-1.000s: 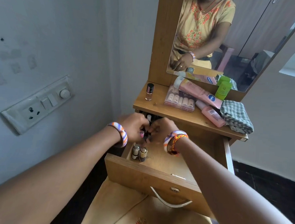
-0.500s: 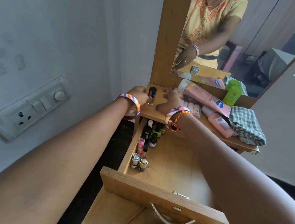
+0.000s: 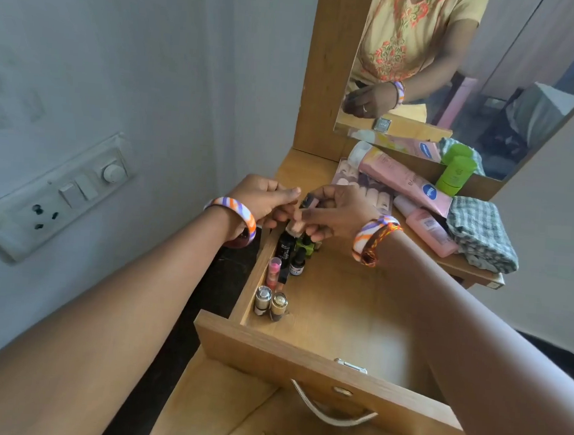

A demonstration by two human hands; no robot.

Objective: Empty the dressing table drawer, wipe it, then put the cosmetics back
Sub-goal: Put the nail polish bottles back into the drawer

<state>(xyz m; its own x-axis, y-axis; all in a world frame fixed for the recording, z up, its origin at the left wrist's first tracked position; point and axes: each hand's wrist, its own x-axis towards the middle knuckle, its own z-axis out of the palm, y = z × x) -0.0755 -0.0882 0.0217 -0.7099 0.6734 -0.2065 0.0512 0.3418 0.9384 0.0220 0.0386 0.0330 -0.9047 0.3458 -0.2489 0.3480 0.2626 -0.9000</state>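
The wooden drawer [image 3: 329, 364] is pulled open. Along its left wall stand two metal-capped lipsticks [image 3: 270, 302], a pink lipstick [image 3: 273, 267], a black tube with a beige top [image 3: 285, 248], a small dark bottle [image 3: 297, 264] and a green nail polish [image 3: 305, 244]. Over the drawer's back left corner my left hand [image 3: 266, 202] and my right hand [image 3: 339, 211] meet around a small nail polish bottle [image 3: 310, 202] with a dark cap. My right fingers pinch it, and my left thumb and curled fingers close on it from the other side.
On the table top [image 3: 292, 169] lie a palette pack [image 3: 366, 189], a long pink tube [image 3: 402, 178], a small pink bottle [image 3: 429, 230], a green container [image 3: 455, 175] and a folded checked cloth [image 3: 480, 232]. A mirror [image 3: 462, 69] stands behind. A switch panel [image 3: 57, 196] is on the left wall.
Both hands rose from inside the drawer to the table top, took the nail polish bottle there, and now hold it lower, over the drawer's back left corner.
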